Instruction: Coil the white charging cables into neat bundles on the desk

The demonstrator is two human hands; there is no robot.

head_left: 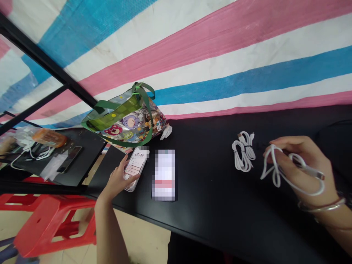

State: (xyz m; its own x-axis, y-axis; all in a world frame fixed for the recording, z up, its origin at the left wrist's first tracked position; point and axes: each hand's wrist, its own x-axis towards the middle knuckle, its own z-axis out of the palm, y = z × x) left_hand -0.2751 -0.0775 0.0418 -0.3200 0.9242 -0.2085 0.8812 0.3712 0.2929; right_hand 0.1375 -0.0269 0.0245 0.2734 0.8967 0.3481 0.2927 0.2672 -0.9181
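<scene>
My left hand (118, 181) rests its fingers around the lower edge of a smartphone in a clear case (134, 165), whose lit screen reads 09:49. To its right lies a second smartphone (164, 175) on the black table (220, 216), its screen pixelated. My right hand (299, 168) grips a loosely looped white charging cable (275, 168), with a metal-tipped connector showing near the fingers. Just left of that hand lies a bundled white cable (243, 152). Behind the phones stands a shiny cartoon-printed bag (123, 123) with green straps.
A pink, white and blue striped tarp (220, 62) runs behind the table. At the left are black metal bars (44, 58), a lower dark table (79, 157) holding a phone, cables and an orange package (49, 138), and a red plastic stool (46, 223).
</scene>
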